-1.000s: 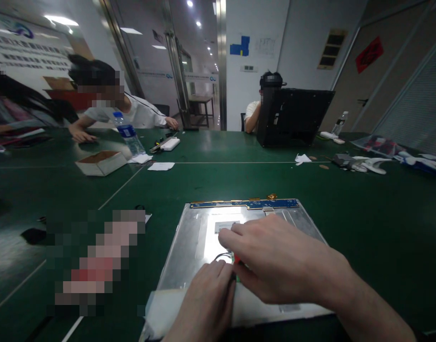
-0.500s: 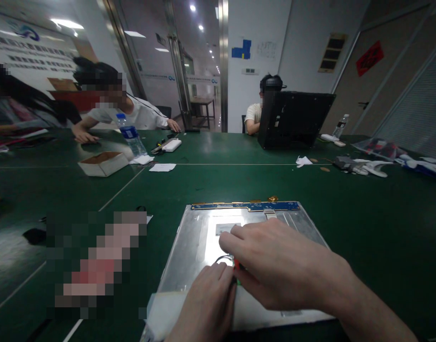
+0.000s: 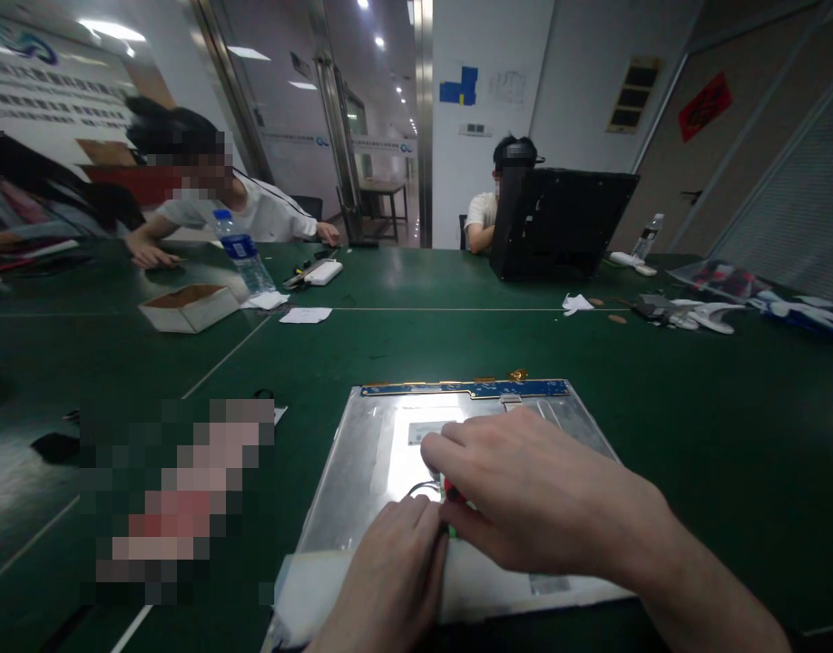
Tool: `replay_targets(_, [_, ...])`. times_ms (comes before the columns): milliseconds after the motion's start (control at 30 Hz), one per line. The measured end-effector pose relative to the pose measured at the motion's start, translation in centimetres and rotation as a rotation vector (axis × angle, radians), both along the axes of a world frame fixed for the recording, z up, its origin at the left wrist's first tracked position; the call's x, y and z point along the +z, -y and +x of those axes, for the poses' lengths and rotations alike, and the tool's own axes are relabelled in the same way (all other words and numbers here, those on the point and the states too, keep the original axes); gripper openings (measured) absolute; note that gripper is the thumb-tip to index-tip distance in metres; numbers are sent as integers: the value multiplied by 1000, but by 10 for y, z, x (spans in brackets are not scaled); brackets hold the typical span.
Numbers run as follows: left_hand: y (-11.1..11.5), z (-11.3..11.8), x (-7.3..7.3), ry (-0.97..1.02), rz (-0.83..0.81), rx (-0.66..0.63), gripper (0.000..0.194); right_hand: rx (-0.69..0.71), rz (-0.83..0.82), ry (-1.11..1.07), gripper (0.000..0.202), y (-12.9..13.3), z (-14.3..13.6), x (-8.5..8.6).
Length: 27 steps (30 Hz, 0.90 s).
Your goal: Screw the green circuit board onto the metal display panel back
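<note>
A flat metal-backed display panel (image 3: 368, 453) lies in front of me, with a narrow blue circuit board (image 3: 518, 390) along its far edge. My right hand (image 3: 518, 490) is curled from above round a red-and-black handle (image 3: 452, 492), apparently a screwdriver; its tip is hidden. Under the fingers shows a bit of green circuit board (image 3: 453, 530), with a thin black cable (image 3: 423, 485) beside it. My left hand (image 3: 396, 553) rests on the panel's near part, fingers together against the green board; whatever they pinch is hidden.
The green table (image 3: 416, 345) carries an open white box (image 3: 189, 310), a water bottle (image 3: 243, 258), paper scraps and a large black monitor-like casing (image 3: 559, 222). White gloves (image 3: 706, 315) lie at the right. Co-workers sit across the table and at the left.
The view has shifted slightly. My right hand has turned a little about the red-and-black handle, showing more of it. My left hand stays in place on the panel.
</note>
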State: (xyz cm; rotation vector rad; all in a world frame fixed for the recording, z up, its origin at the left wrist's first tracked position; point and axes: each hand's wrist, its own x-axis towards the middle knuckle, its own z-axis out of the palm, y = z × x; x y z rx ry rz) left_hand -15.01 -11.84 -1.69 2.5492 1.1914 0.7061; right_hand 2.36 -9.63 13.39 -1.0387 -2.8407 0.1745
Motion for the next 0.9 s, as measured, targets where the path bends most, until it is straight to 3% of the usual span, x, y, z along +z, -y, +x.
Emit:
replay_targets(267, [0,-1,-1,-5,56,6,21,-44,-6,-1,22,-3,-1,-2])
replay_targets(433, [0,1,0,-17,13,3,19,-18,-2,-7,10,-1,0,1])
replay_targets(600, [-1,0,-6,-24,25,14,19,3,-11,0,14,-1,0,0])
replay_targets(900, [0,0,2,2,14,13,16,23,-3,7,10,-1,2,-1])
